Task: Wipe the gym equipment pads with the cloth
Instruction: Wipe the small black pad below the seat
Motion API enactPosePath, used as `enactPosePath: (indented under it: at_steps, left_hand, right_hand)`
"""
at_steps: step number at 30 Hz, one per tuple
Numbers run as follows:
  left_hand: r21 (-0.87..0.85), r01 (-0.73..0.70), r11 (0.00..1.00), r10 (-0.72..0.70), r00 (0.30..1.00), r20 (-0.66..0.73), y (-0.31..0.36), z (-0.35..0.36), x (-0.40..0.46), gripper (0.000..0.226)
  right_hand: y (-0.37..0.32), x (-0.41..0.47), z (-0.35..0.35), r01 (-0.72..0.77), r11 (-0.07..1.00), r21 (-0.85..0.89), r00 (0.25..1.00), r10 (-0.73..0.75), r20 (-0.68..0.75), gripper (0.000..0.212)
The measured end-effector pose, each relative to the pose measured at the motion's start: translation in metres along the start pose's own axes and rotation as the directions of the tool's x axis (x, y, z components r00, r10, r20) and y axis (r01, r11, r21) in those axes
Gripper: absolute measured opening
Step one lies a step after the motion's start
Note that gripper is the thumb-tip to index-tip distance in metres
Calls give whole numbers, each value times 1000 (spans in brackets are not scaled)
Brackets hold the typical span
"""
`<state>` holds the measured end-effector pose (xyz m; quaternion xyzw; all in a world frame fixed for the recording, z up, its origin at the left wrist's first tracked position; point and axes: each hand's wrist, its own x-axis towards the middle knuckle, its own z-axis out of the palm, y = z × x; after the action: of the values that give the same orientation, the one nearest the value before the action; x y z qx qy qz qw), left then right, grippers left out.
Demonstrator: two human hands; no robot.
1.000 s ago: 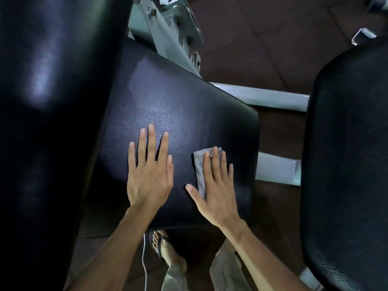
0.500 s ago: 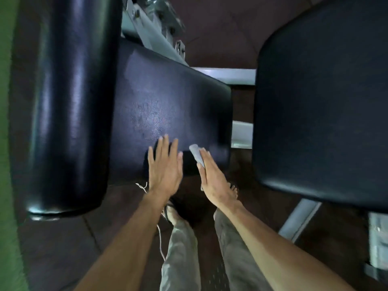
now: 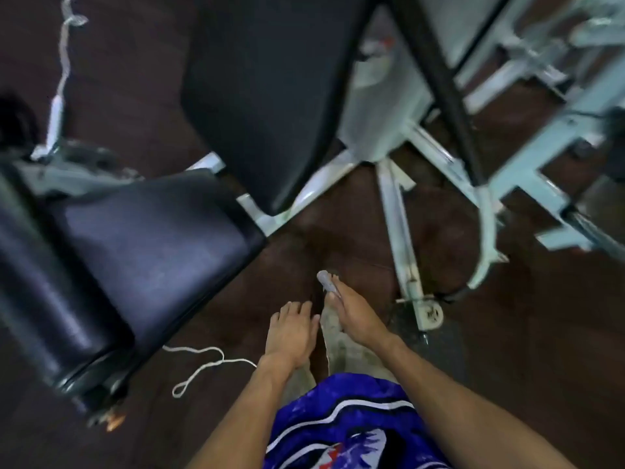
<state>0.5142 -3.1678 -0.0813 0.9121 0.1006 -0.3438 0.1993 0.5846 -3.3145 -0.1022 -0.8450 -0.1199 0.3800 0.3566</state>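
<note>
While the whole view is smeared with blur, the main things can still be told apart. The person's right hand (image 3: pixel 355 314) is held out over the dark floor (image 3: pixel 338 238), with its fingers together and closed around a small grey cloth (image 3: pixel 326 280), whose folded end sticks out past the fingertips. The left hand (image 3: pixel 291 333) hangs just beside the right one, palm down, fingers relaxed and slightly spread, holding nothing and touching no pad. Both hands are well apart from the equipment.

To the left lies a black seat pad (image 3: pixel 148 242), flat and faintly shiny, with a rounded black roller pad (image 3: pixel 44 299) along its left edge. Beyond it, a second, larger black back pad (image 3: pixel 270 96) stands tilted on a pale metal frame (image 3: pixel 399 231), whose legs splay out over the floor to the right of the hands. More pale frame bars (image 3: pixel 548 157) cross the upper right corner, too blurred to make out in detail.

A white cord (image 3: pixel 203 367) loops on the floor below the seat pad, near the left forearm. At the bottom, the person's blue patterned shorts (image 3: pixel 345 428) show between the two forearms, and pale trouser legs show below the hands.
</note>
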Motion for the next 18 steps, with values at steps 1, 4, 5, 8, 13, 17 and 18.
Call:
enactPosePath:
  at_steps: [1,4,5,8,13,17,18]
  left_hand:
    - [44,-58,997,57,998,23,11,2,-3,47]
    - [171,-203,964,185,976,114,51,12,-8,46]
    - [208,-250,946,222,964,148,67,16,-10,47]
    - [323,-392,861,323,914,247,121,37,-19,48]
    - [426,-578,696,463,814,350,221,94,-37,46]
    - [438,-653,618,528,757,384,309,148,-53,46]
    - [446,-661,604,537,751,385,332,161,-58,47]
  right_hand:
    - [11,-22,-1,-39,998,58,998,41,-46,52]
    - [38,-85,-5,-140,964,224,967,182,-177,52]
    - [47,-105,-8,-175,947,269,948,235,-212,49]
    - [82,-166,-9,-254,884,393,873,385,-301,45]
    - [147,-263,-16,-250,771,585,735,545,-404,44]
    - [206,-329,-32,-222,723,654,670,601,-436,44]
    - [225,-344,-36,-214,718,663,662,605,-442,45]
